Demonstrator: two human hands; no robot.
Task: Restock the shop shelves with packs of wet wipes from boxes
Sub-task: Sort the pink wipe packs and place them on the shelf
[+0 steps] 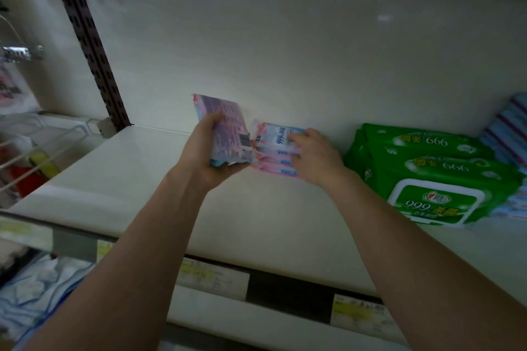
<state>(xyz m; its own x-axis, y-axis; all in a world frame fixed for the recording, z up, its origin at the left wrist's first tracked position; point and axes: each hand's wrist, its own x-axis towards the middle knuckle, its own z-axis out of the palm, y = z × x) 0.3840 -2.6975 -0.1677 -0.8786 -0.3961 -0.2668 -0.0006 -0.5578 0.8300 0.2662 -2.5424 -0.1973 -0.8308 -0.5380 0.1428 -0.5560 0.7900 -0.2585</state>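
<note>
Shelf [142, 179] room left of pink packs [275, 155]

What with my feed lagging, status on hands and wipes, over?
Left hand grips pink pack. Right hand on pink stack, on shelf. Green packs to its right. Nothing blocking.

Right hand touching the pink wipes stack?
Touching. Head view: the right hand's fingers rest on the top pack of the pink wipes stack, no gap.

We are facing a white shelf [137, 179] crossing the middle of the frame, a pale back panel [285, 45] rising behind it. A dark slotted upright [94, 63] is slanting down the upper left, and price labels [212, 279] are lining the lower edge in dim light.
</note>
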